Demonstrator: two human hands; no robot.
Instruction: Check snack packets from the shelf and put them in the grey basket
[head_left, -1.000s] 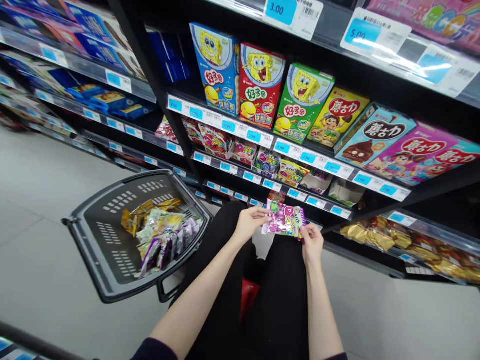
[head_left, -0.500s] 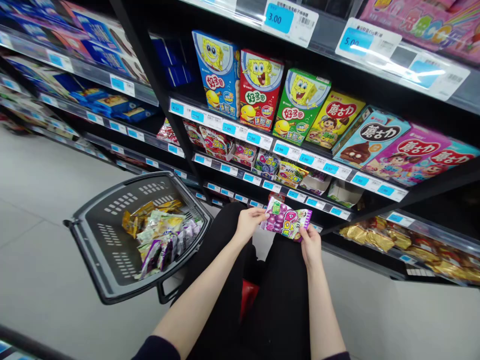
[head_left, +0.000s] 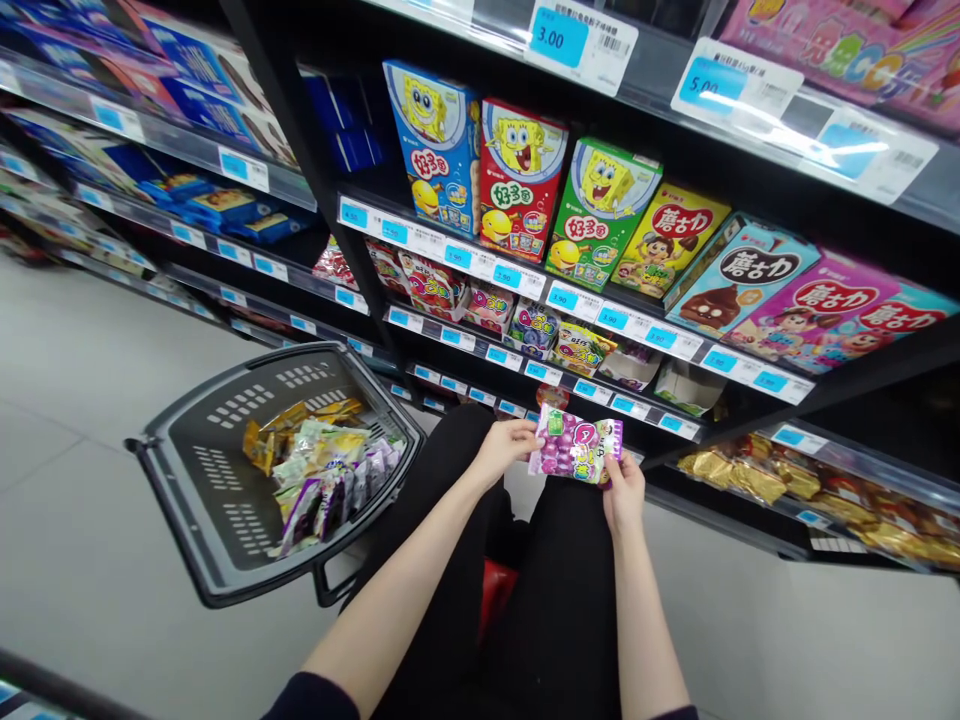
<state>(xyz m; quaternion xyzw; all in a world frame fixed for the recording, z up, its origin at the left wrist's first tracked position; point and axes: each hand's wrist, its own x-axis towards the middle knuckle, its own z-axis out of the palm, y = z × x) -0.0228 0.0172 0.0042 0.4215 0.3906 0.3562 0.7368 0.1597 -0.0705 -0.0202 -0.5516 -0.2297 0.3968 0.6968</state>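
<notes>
Stretched between my two hands, above my knees, is a purple bag of gummy candy [head_left: 574, 446] with grapes printed on its front. My left hand [head_left: 505, 450] pinches its left edge between thumb and fingers. At the lower right corner, my right hand [head_left: 624, 490] grips the bag the same way. Beside my left leg stands a grey shopping basket [head_left: 217, 480]. Inside it lie several packets: orange-gold ones [head_left: 281, 440] at the back, and pale and purple ones [head_left: 330, 500] nearer to me.
In front, a black shelf unit holds upright snack boxes [head_left: 521, 180] above a row of gummy candy bags [head_left: 534, 328]. Blue price labels run along the shelf edges. Gold-wrapped packets [head_left: 784, 478] fill a low shelf at right. Biscuit packs [head_left: 232, 208] sit on shelves at left.
The gummy candy bag has turned a little, so it lies more level and shifted slightly right. Both hands keep their hold on it. Basket and shelves look the same.
</notes>
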